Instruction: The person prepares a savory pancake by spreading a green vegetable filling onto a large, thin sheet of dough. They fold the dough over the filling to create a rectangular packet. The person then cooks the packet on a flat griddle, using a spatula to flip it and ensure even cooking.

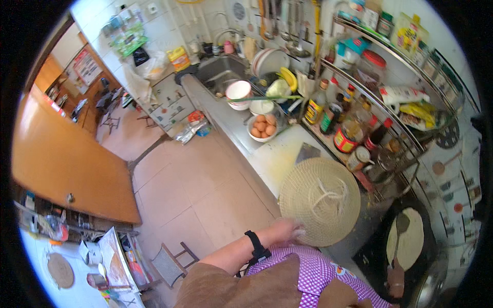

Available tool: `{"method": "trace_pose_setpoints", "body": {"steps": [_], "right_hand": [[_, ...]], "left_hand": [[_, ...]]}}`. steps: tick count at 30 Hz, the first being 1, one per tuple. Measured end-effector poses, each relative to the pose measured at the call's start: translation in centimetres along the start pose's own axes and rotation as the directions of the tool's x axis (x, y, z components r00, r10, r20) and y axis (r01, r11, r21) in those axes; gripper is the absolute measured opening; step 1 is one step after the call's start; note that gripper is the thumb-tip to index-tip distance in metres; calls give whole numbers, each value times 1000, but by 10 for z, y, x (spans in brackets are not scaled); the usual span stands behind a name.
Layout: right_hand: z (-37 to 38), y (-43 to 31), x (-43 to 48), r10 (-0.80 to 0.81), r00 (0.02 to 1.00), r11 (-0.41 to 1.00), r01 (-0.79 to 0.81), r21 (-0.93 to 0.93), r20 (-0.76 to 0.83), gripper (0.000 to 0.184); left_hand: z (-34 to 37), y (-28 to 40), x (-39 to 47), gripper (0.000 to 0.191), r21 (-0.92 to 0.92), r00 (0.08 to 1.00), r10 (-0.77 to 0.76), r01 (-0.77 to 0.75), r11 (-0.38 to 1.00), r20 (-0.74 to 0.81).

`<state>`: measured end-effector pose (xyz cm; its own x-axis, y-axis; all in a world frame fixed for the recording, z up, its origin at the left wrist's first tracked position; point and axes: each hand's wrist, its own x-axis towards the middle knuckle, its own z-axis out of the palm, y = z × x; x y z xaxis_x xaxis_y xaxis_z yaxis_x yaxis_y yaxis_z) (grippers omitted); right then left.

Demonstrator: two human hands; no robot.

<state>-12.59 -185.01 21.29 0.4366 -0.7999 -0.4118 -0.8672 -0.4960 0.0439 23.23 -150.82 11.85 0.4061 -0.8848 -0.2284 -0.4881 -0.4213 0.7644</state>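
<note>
My left hand (287,231), with a black band at the wrist, is at the near rim of a round woven straw lid (319,215). The hand is blurred, and I cannot tell whether its fingers grip the rim. A twisted white cord handle (331,195) lies on top of the lid, which partly covers a cutting board (269,161). To the right, a pale round of flat dough (414,238) lies in a dark pan (427,215). Across it rests a spatula with a brown handle (395,279). My right hand is out of view.
Beyond the board are a bowl of brown eggs (265,138), white bowls (238,92), a green onion (281,98) and a steel sink (223,67). A rack (379,109) of bottles and jars lines the wall. A folding stool (169,265) and a wooden door (73,161) are at left.
</note>
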Motion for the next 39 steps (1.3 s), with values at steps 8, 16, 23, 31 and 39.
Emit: {"method": "trace_pose_setpoints", "body": {"steps": [8,16,23,31,39], "right_hand": [[-26,-4,-46,34,999,968,-25,252,-32,55],[29,-1,-53,75,990,987,-90,132,118,69],[26,35,-79,4,975,833,120,540,-222,61],[22,79,-150,375,921,632,-169,756,-107,50],[24,75,-126,425,905,465,-217,858,-2,48]], "left_hand": [[-9,17,16,38,27,989,118,-121,992,85],[5,80,83,36,169,940,271,-308,936,209],[72,202,161,40,89,793,550,-588,804,262],[189,279,257,59,346,632,621,-774,530,463],[241,312,314,89,590,844,238,-512,624,481]]}}
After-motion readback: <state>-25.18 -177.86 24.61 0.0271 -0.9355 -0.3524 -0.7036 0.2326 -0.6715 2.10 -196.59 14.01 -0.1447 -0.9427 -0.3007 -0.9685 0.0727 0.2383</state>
